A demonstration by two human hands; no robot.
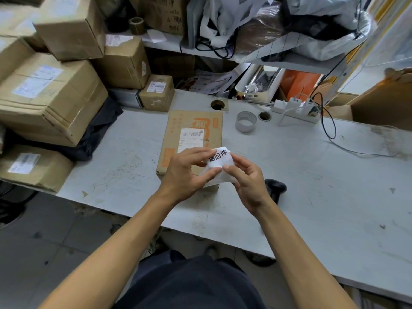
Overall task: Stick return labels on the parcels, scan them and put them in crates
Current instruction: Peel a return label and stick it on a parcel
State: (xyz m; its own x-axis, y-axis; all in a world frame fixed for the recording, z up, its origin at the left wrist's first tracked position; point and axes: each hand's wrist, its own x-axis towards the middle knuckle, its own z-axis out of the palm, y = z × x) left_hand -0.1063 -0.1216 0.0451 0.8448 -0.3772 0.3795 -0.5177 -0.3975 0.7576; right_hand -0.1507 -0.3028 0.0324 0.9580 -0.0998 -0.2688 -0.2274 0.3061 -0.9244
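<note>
Now at label step: left hand (186, 172) & right hand (249, 179) both pinch the label (219, 160), apparently peeling it, just above the parcel's (189, 130) near edge. Parcel lies flat on surface (312, 175). Next prob.: free the backing, press label onto parcel w/o covering barcode.

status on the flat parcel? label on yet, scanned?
Done: the flat cardboard parcel lies on the table, bearing only its shipping label. In hand: the left hand and right hand both pinch a white return label just above the parcel, apparently peeling it. Left: sticking, scanning with the black scanner lying beside the right hand, then crating. No crate shows.
</note>
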